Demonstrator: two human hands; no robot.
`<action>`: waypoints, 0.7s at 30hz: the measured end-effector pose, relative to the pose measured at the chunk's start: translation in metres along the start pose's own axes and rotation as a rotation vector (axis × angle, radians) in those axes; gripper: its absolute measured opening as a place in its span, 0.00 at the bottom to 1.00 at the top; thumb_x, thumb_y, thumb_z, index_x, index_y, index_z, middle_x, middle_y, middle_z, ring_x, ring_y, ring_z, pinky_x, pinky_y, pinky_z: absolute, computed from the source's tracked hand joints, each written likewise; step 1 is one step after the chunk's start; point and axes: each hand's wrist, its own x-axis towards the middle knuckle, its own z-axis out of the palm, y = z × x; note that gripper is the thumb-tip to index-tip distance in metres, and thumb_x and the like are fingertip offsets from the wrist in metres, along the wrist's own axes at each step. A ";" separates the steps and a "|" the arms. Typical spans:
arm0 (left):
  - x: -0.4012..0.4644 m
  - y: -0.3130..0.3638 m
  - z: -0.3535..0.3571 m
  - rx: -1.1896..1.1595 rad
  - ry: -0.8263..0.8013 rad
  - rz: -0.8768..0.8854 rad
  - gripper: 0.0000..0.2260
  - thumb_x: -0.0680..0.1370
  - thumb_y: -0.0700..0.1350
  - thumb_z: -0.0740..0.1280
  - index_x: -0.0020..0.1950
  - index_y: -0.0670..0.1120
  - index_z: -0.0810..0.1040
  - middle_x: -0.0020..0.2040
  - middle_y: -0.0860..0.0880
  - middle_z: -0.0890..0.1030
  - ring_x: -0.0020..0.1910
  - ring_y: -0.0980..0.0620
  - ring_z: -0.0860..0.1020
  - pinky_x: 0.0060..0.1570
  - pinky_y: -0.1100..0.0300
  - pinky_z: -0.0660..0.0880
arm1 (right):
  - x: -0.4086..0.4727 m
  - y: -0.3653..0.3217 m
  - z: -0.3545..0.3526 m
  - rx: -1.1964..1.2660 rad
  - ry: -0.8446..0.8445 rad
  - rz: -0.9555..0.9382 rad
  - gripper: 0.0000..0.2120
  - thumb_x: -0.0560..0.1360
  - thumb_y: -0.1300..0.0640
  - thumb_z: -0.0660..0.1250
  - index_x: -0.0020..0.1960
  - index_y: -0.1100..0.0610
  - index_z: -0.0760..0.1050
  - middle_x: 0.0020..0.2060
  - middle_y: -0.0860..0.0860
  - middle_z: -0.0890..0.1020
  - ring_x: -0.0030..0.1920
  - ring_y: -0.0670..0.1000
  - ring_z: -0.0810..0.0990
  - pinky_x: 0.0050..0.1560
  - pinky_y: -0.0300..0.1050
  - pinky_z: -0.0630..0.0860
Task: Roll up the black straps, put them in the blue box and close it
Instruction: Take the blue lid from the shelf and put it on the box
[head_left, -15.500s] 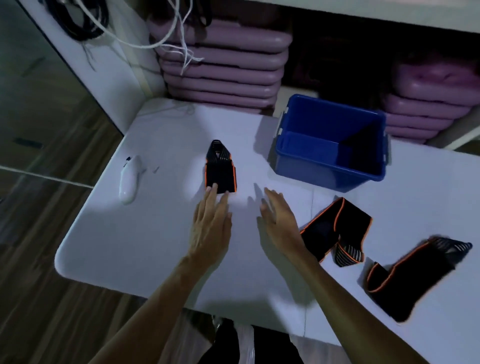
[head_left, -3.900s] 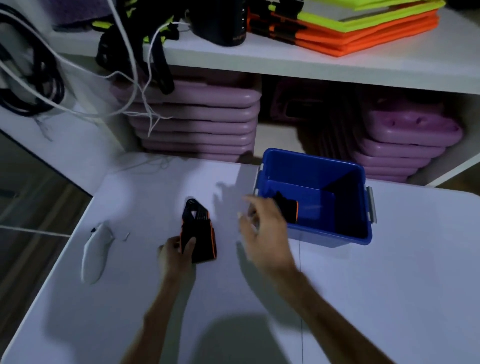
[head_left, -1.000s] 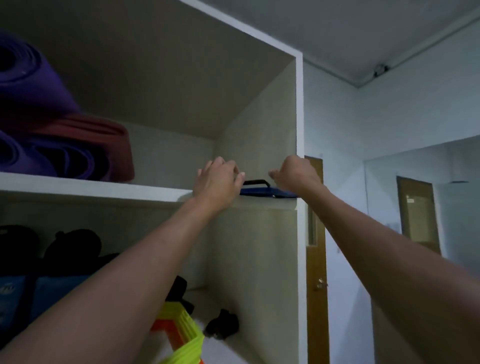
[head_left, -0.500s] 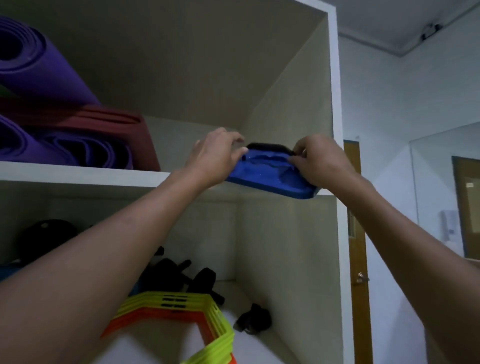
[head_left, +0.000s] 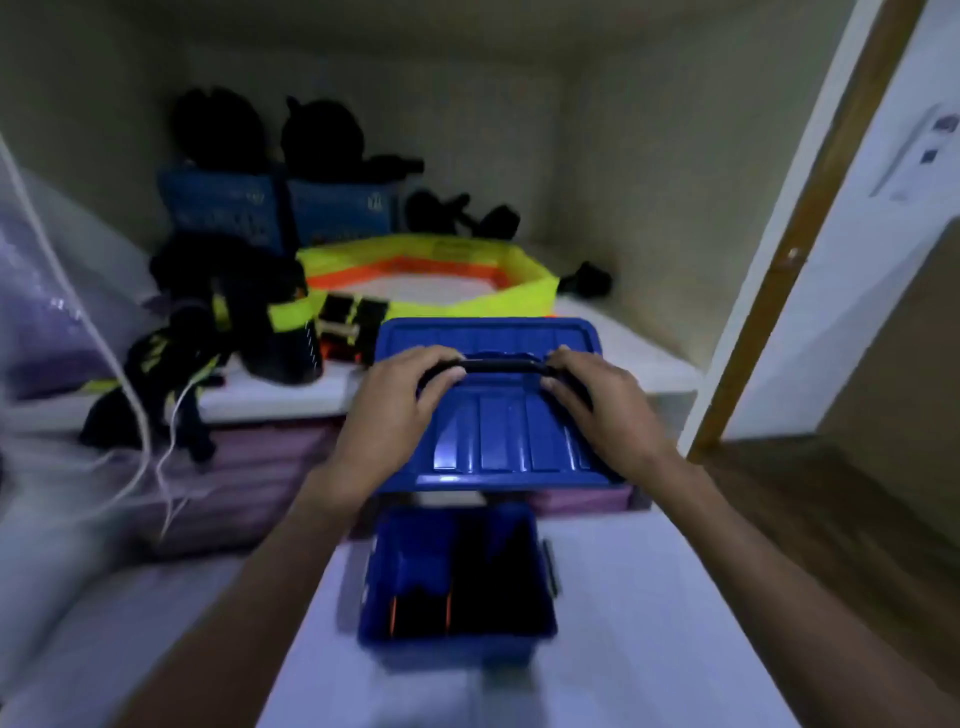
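The blue box stands open on the white table, with rolled black straps with orange edges inside it. Above and behind the box I hold the blue lid flat, its black handle on top. My left hand grips the lid's left side and the handle's left end. My right hand grips the right side and the handle's right end. The lid is apart from the box.
Behind the lid a white shelf carries yellow and orange hexagon rings, black gear and blue crates. Pink steppers are stacked below it. White cords hang at left. A wooden door frame stands at right.
Both hands have brought the blue lid down from the high shelf to just above the open box. My view has dropped from the upper shelves to the table.
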 end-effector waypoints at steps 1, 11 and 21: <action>-0.040 -0.018 0.016 0.004 -0.040 -0.083 0.08 0.78 0.47 0.66 0.54 0.46 0.81 0.51 0.51 0.83 0.50 0.57 0.79 0.51 0.64 0.72 | -0.027 0.005 0.034 0.030 -0.090 0.055 0.08 0.80 0.57 0.64 0.52 0.62 0.76 0.48 0.59 0.82 0.50 0.61 0.80 0.52 0.54 0.75; -0.204 -0.116 0.116 0.167 -0.254 -0.369 0.23 0.79 0.64 0.50 0.57 0.51 0.77 0.50 0.52 0.83 0.45 0.49 0.82 0.43 0.52 0.79 | -0.160 0.041 0.205 0.142 -0.373 0.391 0.12 0.82 0.55 0.59 0.61 0.60 0.74 0.65 0.58 0.76 0.69 0.60 0.70 0.74 0.48 0.58; -0.202 -0.147 0.154 0.494 -0.169 -0.471 0.20 0.80 0.57 0.52 0.71 0.58 0.68 0.73 0.41 0.66 0.69 0.37 0.66 0.67 0.42 0.64 | -0.148 0.067 0.242 -0.175 -0.241 0.415 0.23 0.81 0.51 0.61 0.75 0.50 0.65 0.72 0.62 0.68 0.72 0.65 0.66 0.70 0.67 0.64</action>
